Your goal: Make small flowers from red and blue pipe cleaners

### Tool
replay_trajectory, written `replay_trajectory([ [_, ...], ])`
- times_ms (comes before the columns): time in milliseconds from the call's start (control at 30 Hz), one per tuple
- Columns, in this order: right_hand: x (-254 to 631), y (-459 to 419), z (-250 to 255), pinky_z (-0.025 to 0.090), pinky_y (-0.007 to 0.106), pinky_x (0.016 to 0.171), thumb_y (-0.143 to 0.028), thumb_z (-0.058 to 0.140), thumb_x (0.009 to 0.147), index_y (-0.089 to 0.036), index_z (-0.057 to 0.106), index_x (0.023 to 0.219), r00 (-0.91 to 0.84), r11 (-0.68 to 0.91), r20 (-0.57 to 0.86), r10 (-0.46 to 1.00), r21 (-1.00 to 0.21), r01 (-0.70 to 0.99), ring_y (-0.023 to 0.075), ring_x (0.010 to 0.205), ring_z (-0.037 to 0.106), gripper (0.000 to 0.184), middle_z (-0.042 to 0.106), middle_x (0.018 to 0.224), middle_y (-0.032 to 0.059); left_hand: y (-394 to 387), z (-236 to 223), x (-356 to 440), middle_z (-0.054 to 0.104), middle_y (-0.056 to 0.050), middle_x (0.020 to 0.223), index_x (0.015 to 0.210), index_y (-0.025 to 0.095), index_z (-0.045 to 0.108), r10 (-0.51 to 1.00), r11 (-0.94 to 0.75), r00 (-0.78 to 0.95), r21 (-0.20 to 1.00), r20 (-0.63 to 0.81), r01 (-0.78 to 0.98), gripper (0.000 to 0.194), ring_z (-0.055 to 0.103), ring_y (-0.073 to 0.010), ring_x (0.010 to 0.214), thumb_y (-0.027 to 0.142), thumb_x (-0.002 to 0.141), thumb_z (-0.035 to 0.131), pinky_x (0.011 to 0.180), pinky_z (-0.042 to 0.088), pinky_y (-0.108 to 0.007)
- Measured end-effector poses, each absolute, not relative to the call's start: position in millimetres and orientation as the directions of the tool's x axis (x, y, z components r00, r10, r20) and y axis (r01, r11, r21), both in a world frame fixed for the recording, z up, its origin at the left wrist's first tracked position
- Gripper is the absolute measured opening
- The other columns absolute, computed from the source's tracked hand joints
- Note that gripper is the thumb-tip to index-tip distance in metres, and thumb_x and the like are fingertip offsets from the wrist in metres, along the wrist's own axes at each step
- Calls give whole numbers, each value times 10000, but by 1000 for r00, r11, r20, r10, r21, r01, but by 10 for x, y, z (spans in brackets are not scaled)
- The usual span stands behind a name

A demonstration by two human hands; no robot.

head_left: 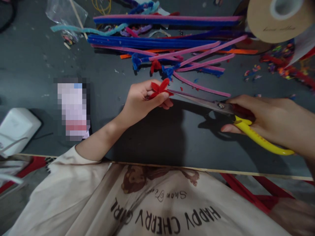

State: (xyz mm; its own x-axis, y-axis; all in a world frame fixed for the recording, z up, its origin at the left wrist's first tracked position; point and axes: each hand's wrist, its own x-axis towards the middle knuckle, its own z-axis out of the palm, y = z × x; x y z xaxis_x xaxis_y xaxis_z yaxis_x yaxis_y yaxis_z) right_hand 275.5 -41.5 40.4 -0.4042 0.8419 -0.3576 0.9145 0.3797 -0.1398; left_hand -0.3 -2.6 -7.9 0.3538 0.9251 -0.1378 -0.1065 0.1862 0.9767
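Observation:
Between the thumb and fingers of my left hand (144, 101) is a red flower (161, 89) of fuzzy pipe cleaner, its pointed petals spread outward. My right hand (273, 114) grips a pair of scissors (216, 105) with yellow handles. The scissor tips reach the right side of the flower, and the blades look nearly closed; whether they touch a petal I cannot tell. Just beyond the flower lie a small red fuzzy piece (155, 66) and blue fuzzy pieces (169, 71) joined to pink stems (201, 86).
Blue pipe cleaners (147, 42) lie in a bundle across the back of the dark table (147, 137). A ribbon spool (261, 23) stands at the back right, near colourful scraps (283, 62). On the left are a phone (73, 111) with a blurred screen and a white box-shaped object (21, 129).

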Motion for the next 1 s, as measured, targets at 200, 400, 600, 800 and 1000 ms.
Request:
replay_trajectory([
  [200,2748,-380,414,381,279,438,-752,129,808,-177,547,862,-532,517,-175,829,-124,847,195,443,551,713,581,564,49,-18,-55,-2,682,58,595,727,162,616,918,215,361,971,-165,-105,65,656,-51,523,204,754,658,503,562,-131],
  [400,2776,-378,447,371,266,414,-777,147,784,-193,519,868,-499,480,-194,845,-139,866,191,474,564,697,564,583,34,29,-61,-34,575,67,487,782,170,653,920,280,321,949,-223,-144,82,561,-37,401,237,794,607,342,437,-110],
  [600,2803,-442,423,453,331,485,-791,104,766,-185,546,994,-483,479,-281,830,-87,874,247,552,620,783,645,716,86,51,-89,-55,697,23,601,804,152,669,876,380,381,910,-296,-168,215,650,-88,469,275,852,499,413,492,-149],
  [800,2710,-417,488,461,361,513,-883,-8,643,-222,539,955,-347,341,-444,826,-96,935,275,603,630,912,635,714,81,35,-33,-46,711,4,616,763,109,662,877,399,359,900,-319,-176,230,689,-113,541,232,838,483,467,512,-160],
  [1000,2624,-371,523,434,351,521,-934,-34,547,-245,526,925,-262,254,-550,793,-92,963,259,605,607,965,619,717,73,35,-24,-54,684,32,592,745,126,646,869,388,380,913,-316,-128,213,685,-100,537,233,837,487,479,520,-160],
])
